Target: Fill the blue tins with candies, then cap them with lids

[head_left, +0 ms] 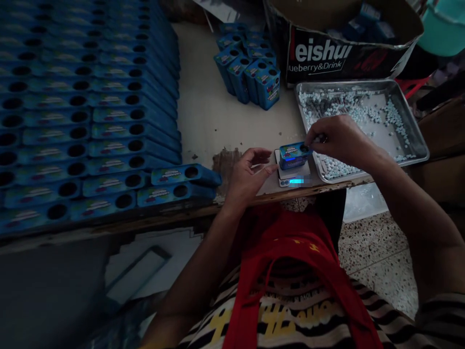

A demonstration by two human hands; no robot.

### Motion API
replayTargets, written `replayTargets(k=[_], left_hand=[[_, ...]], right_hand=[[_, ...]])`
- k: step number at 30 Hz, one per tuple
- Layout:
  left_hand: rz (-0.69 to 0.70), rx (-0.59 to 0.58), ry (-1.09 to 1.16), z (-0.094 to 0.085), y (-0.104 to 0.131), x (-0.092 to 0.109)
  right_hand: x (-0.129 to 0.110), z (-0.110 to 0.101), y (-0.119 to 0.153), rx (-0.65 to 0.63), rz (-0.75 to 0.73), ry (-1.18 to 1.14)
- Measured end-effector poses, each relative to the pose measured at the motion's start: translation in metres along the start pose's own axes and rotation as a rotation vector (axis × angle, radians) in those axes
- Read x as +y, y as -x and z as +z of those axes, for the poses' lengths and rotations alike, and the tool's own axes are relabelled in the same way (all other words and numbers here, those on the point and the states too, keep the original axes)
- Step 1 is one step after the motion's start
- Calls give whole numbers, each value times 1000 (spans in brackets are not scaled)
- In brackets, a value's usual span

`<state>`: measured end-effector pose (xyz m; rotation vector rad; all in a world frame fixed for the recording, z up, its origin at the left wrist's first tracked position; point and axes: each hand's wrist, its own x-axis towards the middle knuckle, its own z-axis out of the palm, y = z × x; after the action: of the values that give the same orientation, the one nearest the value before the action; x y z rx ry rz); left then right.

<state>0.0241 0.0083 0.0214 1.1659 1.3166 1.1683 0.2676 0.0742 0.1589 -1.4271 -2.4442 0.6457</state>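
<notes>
While the blue box (292, 156) sits upright on the scale (285, 175), my right fingers pinch together at its dark opening; their contents I cannot tell. My left hand (250, 177) is open and empty beside the scale.

Bare tabletop (203, 121) gives passage between blue stacks (109, 97) and metal tray (381, 101)

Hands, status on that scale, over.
Left hand open, beside the scale. Right hand at the holed end of the blue container. Container sitting on scale. Metal tray of pale pellets close by on the right.
</notes>
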Motion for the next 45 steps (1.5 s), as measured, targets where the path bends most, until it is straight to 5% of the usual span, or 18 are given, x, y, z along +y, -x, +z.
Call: replayTargets(k=[9,13,16,20,24,29,35,45], left_hand=[[-32,38,22,-17,0,-3],[-12,58,5,-21,1,-4],[-4,77,-20,-21,1,-5],[-5,33,-55,-14,1,-3],[5,23,-63,-12,-3,1],[61,162,-82,-28,-7,5],[35,115,-76,-25,-2,11],[36,63,-63,-19,-6,-1]], right_hand=[[-14,5,-14,-84,-48,223],[22,-11,-2,34,37,221],[65,-14,22,-22,195,301],[98,10,62,-233,377,445],[103,45,76,-216,435,470],[116,64,59,25,452,264],[123,42,38,242,640,-589],[114,35,36,120,721,-746]])
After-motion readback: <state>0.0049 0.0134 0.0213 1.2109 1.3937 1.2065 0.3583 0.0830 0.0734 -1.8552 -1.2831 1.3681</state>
